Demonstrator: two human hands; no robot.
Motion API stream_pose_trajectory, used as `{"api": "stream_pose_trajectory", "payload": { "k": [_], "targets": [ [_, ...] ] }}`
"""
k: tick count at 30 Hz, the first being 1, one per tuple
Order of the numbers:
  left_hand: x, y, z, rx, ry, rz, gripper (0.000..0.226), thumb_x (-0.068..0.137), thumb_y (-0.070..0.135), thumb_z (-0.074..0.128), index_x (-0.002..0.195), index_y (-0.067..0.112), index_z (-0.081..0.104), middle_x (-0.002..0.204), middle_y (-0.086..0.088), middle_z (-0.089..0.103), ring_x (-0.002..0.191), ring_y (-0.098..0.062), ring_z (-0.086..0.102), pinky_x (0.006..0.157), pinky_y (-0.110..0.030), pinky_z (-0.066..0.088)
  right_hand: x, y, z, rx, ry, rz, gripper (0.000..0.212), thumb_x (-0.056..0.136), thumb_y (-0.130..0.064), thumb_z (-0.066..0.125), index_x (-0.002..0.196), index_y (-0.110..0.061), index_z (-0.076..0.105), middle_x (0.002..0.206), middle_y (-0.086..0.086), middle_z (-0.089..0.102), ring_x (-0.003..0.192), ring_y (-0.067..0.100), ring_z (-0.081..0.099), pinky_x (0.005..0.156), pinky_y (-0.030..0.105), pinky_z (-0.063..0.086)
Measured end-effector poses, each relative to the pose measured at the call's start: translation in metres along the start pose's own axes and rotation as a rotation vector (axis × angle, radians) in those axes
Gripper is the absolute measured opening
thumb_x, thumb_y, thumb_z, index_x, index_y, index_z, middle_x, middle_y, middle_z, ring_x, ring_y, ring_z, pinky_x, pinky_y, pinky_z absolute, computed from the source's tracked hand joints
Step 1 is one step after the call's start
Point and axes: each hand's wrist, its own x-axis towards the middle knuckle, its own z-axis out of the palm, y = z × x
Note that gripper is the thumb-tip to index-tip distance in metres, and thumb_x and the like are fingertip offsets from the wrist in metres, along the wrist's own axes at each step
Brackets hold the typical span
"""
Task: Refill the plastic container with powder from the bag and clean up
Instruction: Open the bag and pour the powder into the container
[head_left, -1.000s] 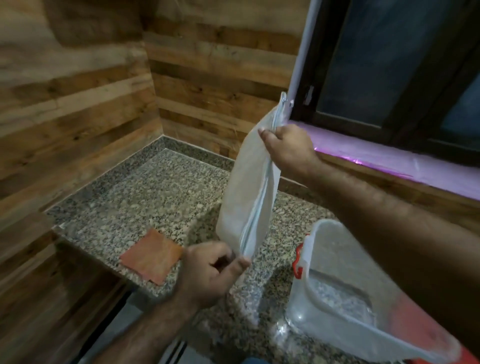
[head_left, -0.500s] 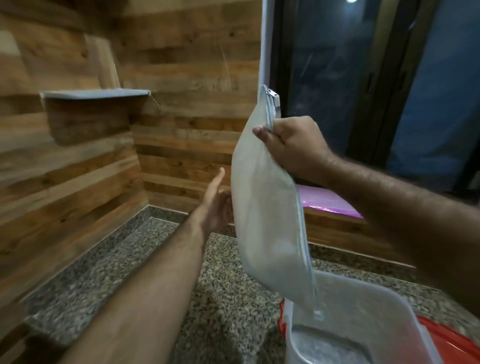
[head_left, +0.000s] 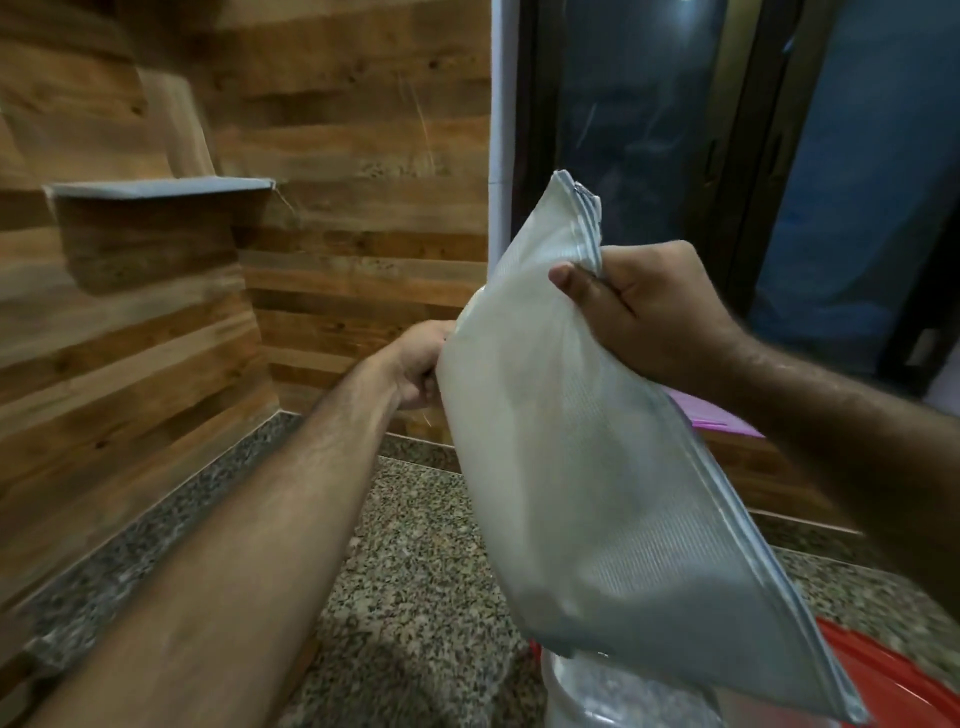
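A translucent white zip bag (head_left: 587, 467) hangs tilted in the air, its zipper edge running down the right side toward the lower right. My right hand (head_left: 639, 312) grips the bag near its upper corner. My left hand (head_left: 421, 364) holds the bag's far left edge, its fingers partly hidden behind the plastic. Under the bag's low corner shows the clear plastic container (head_left: 587, 691), only its near wall visible at the bottom of the frame. The red lid (head_left: 872, 670) lies beside the container at the lower right.
A speckled granite counter (head_left: 415, 571) fills the lower middle, meeting wood-panelled walls at the left and back. A small grey shelf (head_left: 156, 188) juts from the left wall. A dark window (head_left: 675, 130) with a pink sill (head_left: 722, 421) sits behind the bag.
My left hand, open half a second ago, now grasps the bag's left edge. The bag has tipped further, its low corner over the container. The view has risen from the counter.
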Motion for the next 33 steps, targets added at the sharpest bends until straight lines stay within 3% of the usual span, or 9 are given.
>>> {"api": "stream_pose_trajectory", "payload": {
  "k": [3, 6, 10, 16, 20, 23, 26, 30, 33],
  "targets": [
    [-0.02, 0.019, 0.001, 0.018, 0.07, 0.031, 0.031, 0.096, -0.002, 0.046, 0.076, 0.014, 0.064, 0.047, 0.005, 0.046, 0.028, -0.007, 0.034, 0.034, -0.012, 0.023, -0.02, 0.005, -0.013, 0.045, -0.035, 0.04, 0.032, 0.105, -0.045, 0.056, 0.075, -0.035, 0.064, 0.067, -0.025, 0.058, 0.058, -0.006, 0.065, 0.055, 0.007, 0.046],
    [-0.035, 0.029, 0.007, -0.066, 0.106, 0.042, 0.051, 0.109, 0.036, 0.056, 0.062, 0.018, 0.059, 0.041, 0.006, 0.047, 0.026, -0.006, 0.035, 0.03, -0.015, 0.025, -0.047, 0.021, -0.015, 0.06, -0.06, 0.101, 0.042, 0.102, -0.058, 0.052, 0.082, -0.026, 0.07, 0.073, -0.015, 0.07, 0.066, 0.006, 0.073, 0.059, 0.03, 0.063],
    [-0.045, 0.038, 0.021, -0.112, 0.178, 0.042, 0.056, 0.111, 0.043, 0.052, 0.06, 0.02, 0.053, 0.038, 0.006, 0.044, 0.024, -0.006, 0.033, 0.028, -0.015, 0.023, -0.073, 0.048, -0.006, 0.08, -0.09, 0.19, 0.065, 0.098, -0.067, 0.045, 0.081, -0.012, 0.073, 0.072, 0.002, 0.073, 0.066, 0.023, 0.074, 0.058, 0.052, 0.061],
    [-0.047, 0.034, 0.052, 0.005, 0.218, 0.069, 0.047, 0.111, 0.04, 0.055, 0.068, 0.02, 0.057, 0.044, 0.007, 0.053, 0.029, -0.007, 0.046, 0.036, -0.014, 0.037, -0.114, 0.078, 0.014, 0.162, -0.093, 0.309, 0.065, 0.098, -0.066, 0.046, 0.08, -0.011, 0.074, 0.072, 0.004, 0.073, 0.065, 0.023, 0.072, 0.057, 0.051, 0.059],
    [-0.043, 0.032, 0.069, 0.112, 0.216, 0.085, 0.037, 0.107, 0.045, 0.061, 0.087, 0.016, 0.073, 0.065, 0.004, 0.066, 0.057, -0.014, 0.061, 0.061, -0.027, 0.05, -0.145, 0.092, 0.025, 0.295, -0.082, 0.481, 0.053, 0.105, -0.055, 0.055, 0.081, -0.014, 0.076, 0.078, 0.001, 0.078, 0.07, 0.016, 0.076, 0.067, 0.047, 0.064],
    [-0.041, 0.036, 0.084, 0.18, 0.206, 0.112, 0.038, 0.104, 0.047, 0.063, 0.096, 0.012, 0.075, 0.077, -0.004, 0.068, 0.07, -0.024, 0.063, 0.064, -0.037, 0.05, -0.162, 0.095, 0.028, 0.442, -0.079, 0.598, 0.039, 0.097, -0.057, 0.052, 0.092, -0.025, 0.075, 0.091, -0.008, 0.08, 0.083, 0.007, 0.079, 0.071, 0.027, 0.065],
    [-0.04, 0.041, 0.107, 0.258, 0.212, 0.116, 0.041, 0.101, 0.052, 0.065, 0.098, 0.011, 0.073, 0.076, -0.004, 0.063, 0.06, -0.021, 0.056, 0.056, -0.033, 0.044, -0.177, 0.104, 0.029, 0.506, -0.064, 0.678, 0.048, 0.094, -0.06, 0.054, 0.106, -0.019, 0.076, 0.103, -0.005, 0.081, 0.094, 0.009, 0.079, 0.08, 0.028, 0.065],
    [-0.04, 0.049, 0.137, 0.415, 0.228, 0.123, 0.046, 0.106, 0.053, 0.06, 0.115, 0.01, 0.073, 0.084, -0.003, 0.062, 0.06, -0.011, 0.052, 0.047, -0.025, 0.038, -0.195, 0.118, 0.028, 0.392, -0.002, 0.651, 0.051, 0.097, -0.057, 0.055, 0.09, -0.013, 0.08, 0.088, -0.008, 0.08, 0.081, 0.008, 0.078, 0.071, 0.029, 0.065],
    [-0.039, 0.052, 0.154, 0.446, 0.247, 0.124, 0.045, 0.106, 0.053, 0.059, 0.124, 0.013, 0.069, 0.1, -0.003, 0.066, 0.073, -0.013, 0.059, 0.053, -0.022, 0.041, -0.21, 0.124, 0.025, 0.357, 0.022, 0.634, 0.044, 0.104, -0.043, 0.058, 0.063, -0.028, 0.069, 0.061, -0.023, 0.07, 0.06, -0.002, 0.069, 0.055, 0.012, 0.05]
  ]
}}
